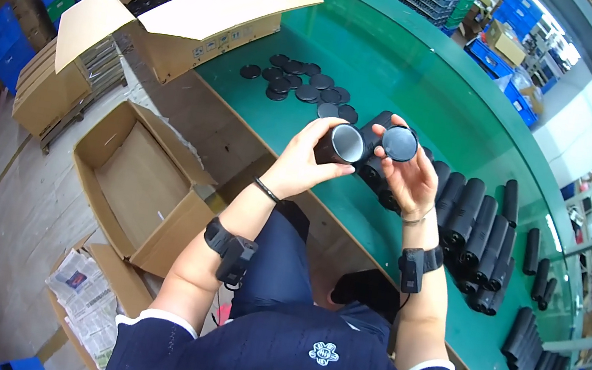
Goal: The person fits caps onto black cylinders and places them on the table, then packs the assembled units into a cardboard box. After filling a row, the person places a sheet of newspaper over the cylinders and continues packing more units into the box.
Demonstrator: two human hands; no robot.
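the person's left hand (pixel 306 151) is wrapped around a black tube (pixel 345 145), fingers over its upper side and thumb beneath, with the round open end turned up toward the head camera so the pale inner wall shows. the right hand (pixel 415 178) pinches a round black cap (pixel 399 144) by its rim, its flat face also toward the camera. the tube and the cap are held up side by side over the near edge of a green table (pixel 238 109), close together but apart. a dark band sits on the left wrist, and each forearm carries a small black strapped-on device. on the table beyond the left hand lies a loose scatter of flat black caps (pixel 292 81), some overlapping. to the right of the hands, black tubes (pixel 467 209) are stacked in a long slanting heap, with more tubes lying farther along the table. at the upper left stands an open cardboard box (pixel 236 44) with dark pieces inside. nearer the person, left of the table, is a lower open box (pixel 140 181), and below that a sheet of newspaper (pixel 89 299) lies over another carton. blue crates (pixel 519 12) are stacked in the background.
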